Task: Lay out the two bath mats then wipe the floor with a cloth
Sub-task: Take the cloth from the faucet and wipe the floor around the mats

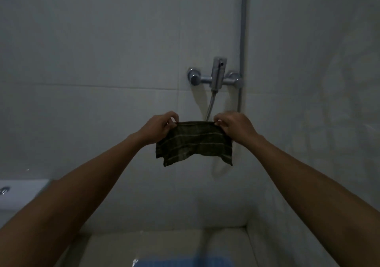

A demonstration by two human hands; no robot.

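Overhead, grey tiled wall, shower mixer, wet floor.

One cloth, two hands, one shower mixer, one blue mat.

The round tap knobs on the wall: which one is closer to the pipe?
The right-hand knob, beside the upright pipe; the left-hand knob sits across the mixer, away from it.

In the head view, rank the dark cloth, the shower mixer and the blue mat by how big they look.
1. dark cloth, pinched by left hand and right hand
2. shower mixer
Unranked: blue mat, cut off by the frame's bottom edge.
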